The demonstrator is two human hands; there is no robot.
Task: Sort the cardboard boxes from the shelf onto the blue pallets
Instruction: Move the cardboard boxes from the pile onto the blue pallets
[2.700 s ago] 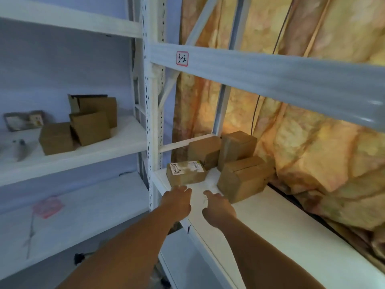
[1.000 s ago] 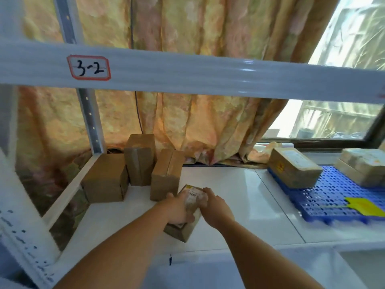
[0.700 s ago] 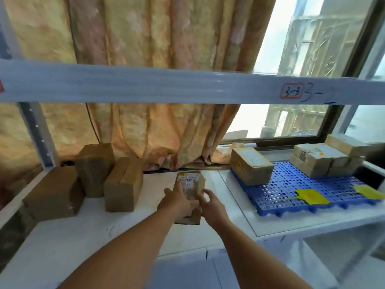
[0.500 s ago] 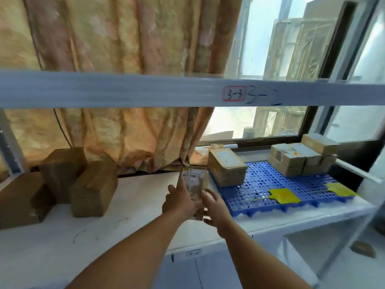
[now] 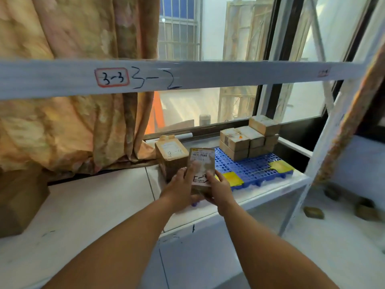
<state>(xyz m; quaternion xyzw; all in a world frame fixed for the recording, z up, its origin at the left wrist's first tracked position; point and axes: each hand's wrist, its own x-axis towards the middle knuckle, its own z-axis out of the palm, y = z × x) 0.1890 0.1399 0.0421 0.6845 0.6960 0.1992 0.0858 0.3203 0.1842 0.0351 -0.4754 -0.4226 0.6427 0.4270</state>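
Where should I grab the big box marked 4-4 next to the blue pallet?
Probably by its two long side faces, reaching in from the front with both hands. The big box looks too wide for one hand, the curtain crowds its back, and its taped top offers no edge.

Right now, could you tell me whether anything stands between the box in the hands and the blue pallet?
Nothing visible blocks the way. The labelled box, held by the left hand and right hand, is over the blue pallet's near-left edge. A larger box stands just left; a stack fills the far end.
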